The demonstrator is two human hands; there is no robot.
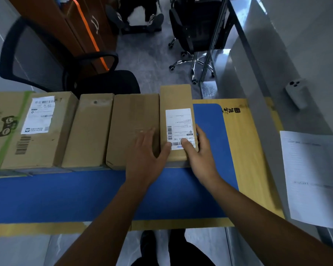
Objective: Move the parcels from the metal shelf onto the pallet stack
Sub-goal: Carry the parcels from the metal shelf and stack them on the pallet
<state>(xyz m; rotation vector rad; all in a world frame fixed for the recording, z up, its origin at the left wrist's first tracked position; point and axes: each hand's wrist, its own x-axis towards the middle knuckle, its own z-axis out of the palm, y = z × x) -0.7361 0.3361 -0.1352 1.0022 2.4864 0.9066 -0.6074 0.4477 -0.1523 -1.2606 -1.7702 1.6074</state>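
Observation:
Several brown cardboard parcels stand side by side along the far edge of the pallet stack, which is topped with a blue mat (85, 194) over yellow board (248, 154). The rightmost one is a narrow parcel (175, 98) with a white shipping label. My right hand (200, 154) grips its near right corner, thumb on the label and fingers down its right side. My left hand (146, 156) lies flat, fingers on the neighbouring plain parcel (131, 116) and thumb on the labelled parcel. Further left are another plain parcel (88, 129) and a large green-taped parcel (10, 116).
The grey metal shelf (258, 77) runs along the right, with a white phone-like object (296, 93) and a printed sheet (311, 179) on it. A black mesh office chair (37, 58) stands behind the parcels, a second chair (194, 29) further back, and a person's feet (156, 20) beyond.

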